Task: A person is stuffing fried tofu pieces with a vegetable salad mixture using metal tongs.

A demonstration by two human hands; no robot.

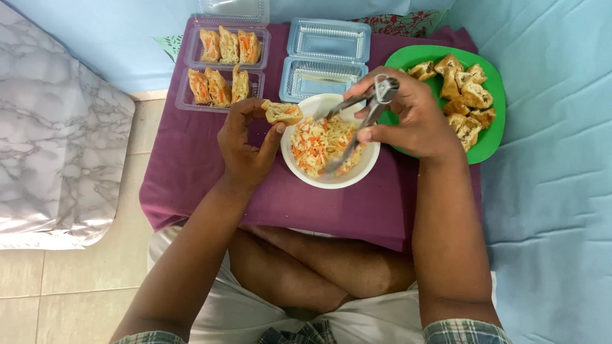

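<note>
While the left hand (245,140) is pinching a fried tofu pocket (282,112) between thumb and fingertips, its grip is closing firmly around the pocket's lower edge, and the pocket is showing an open side with some filling inside. Just to the right of that grip, the right hand (411,118) is squeezing a pair of metal tongs (357,118), its grip wrapping the handles so that the two arms are standing partly apart. Below that grip, the tong tips are dipping into a white bowl (299,172) that is holding shredded vegetable filling (322,145) in pale and orange strands. Beyond the right grip, a green plate (491,143) is carrying a heap of unfilled tofu pockets (462,95). Beyond the left grip, two clear plastic trays (220,76) are holding filled pockets in rows of three, and an empty clear tray (325,60) is lying open beside them. Everything is resting on a purple cloth (191,172) over the table.
</note>
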